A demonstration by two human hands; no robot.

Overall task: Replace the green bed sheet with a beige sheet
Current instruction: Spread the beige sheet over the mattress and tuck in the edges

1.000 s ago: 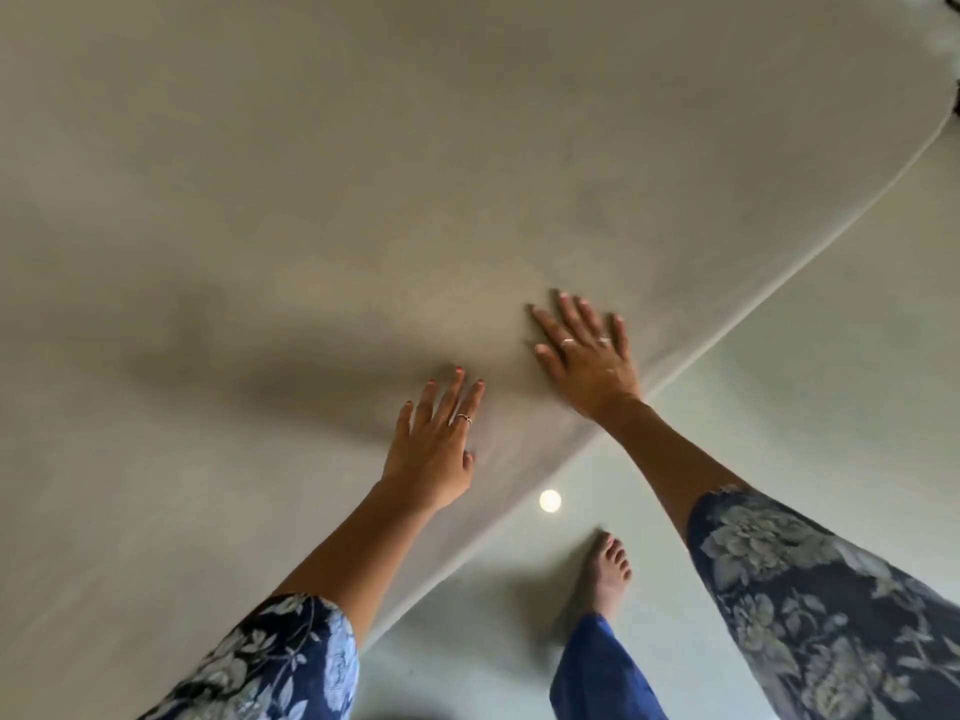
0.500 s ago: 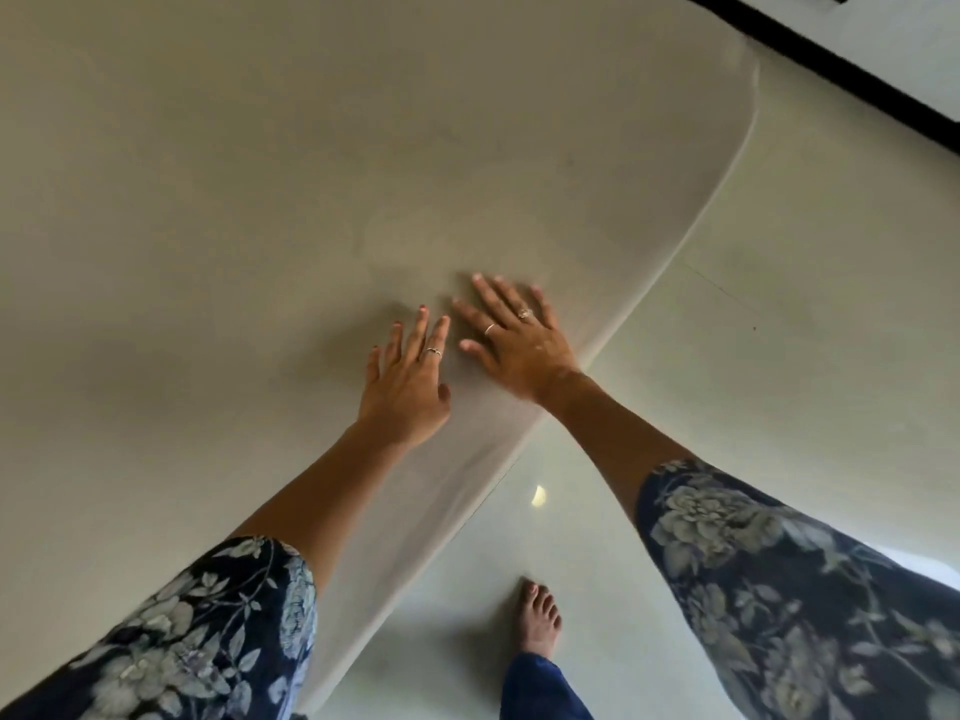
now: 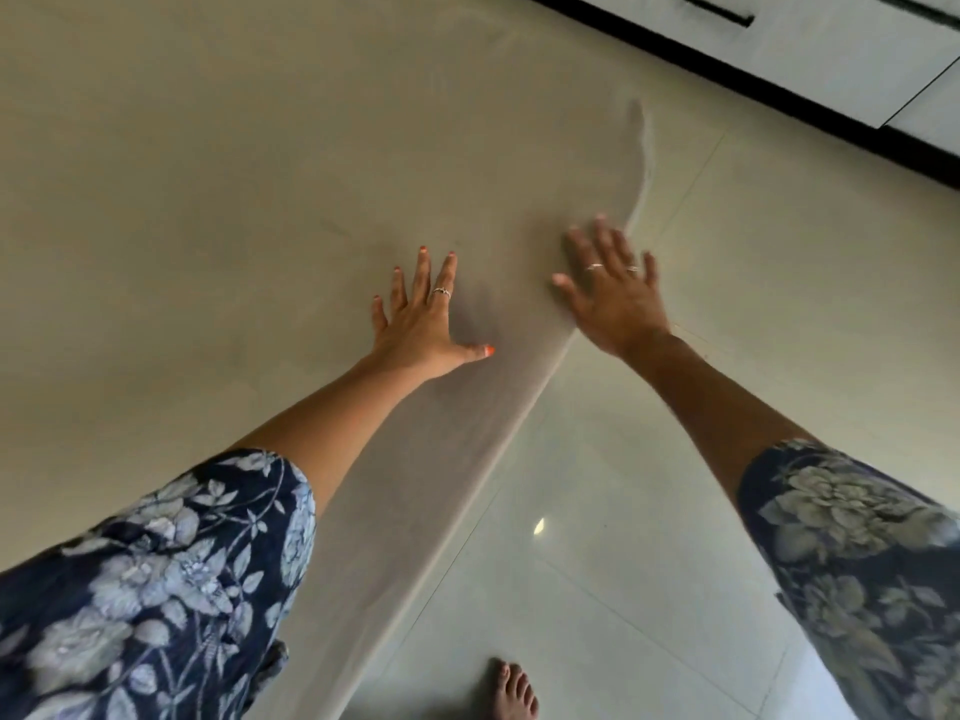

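Head view, hands [image 3: 519,309] (flat) on beige sheet [image 3: 234,200]

Single head-worn view, wide-angle, looking forward and steeply down from standing height over the bed's edge. Beige sheet [image 3: 234,174] fills the left and top, tiled floor [image 3: 649,537] the right, a white cabinet [image 3: 831,49] in the top right corner. Both forearms reach in from the bottom corners, left hand [image 3: 423,317] and right hand [image 3: 615,293] mid-frame at arm's length. One bare foot [image 3: 511,691] shows at the bottom edge. Edges curve from lens distortion.
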